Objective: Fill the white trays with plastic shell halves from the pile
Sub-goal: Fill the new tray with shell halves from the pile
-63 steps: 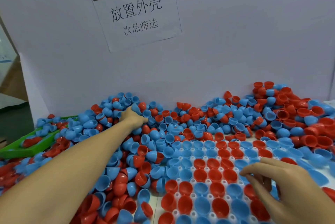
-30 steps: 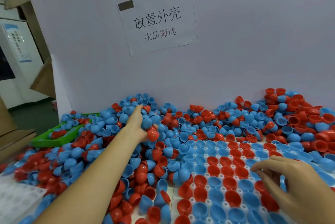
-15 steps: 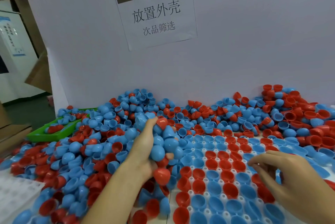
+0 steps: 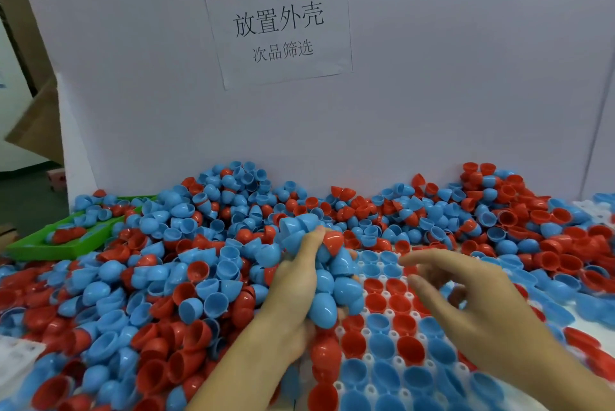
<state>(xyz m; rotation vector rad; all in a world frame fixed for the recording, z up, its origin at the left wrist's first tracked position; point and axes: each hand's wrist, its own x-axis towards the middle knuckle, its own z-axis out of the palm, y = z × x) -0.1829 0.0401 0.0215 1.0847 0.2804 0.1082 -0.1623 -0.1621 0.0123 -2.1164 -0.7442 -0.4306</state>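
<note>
A big pile of red and blue plastic shell halves (image 4: 173, 264) covers the table from the left side to the back wall. My left hand (image 4: 296, 281) grips a heaped handful of mostly blue shell halves (image 4: 329, 281) above the left edge of the white tray (image 4: 386, 332). The tray's cups hold red and blue halves, open side up. My right hand (image 4: 466, 297) hovers over the tray just right of the handful, fingers loosely curled and holding nothing.
A green tray (image 4: 43, 247) with a few shells sits at the far left. Another white tray corner (image 4: 16, 357) shows at the lower left. A white wall with a paper sign (image 4: 279, 24) closes off the back. More shells are heaped at the right (image 4: 549, 227).
My left hand scooped a handful from the back of the pile and brought it toward me, over the tray's left edge. My right hand rose and shifted left toward the handful.
</note>
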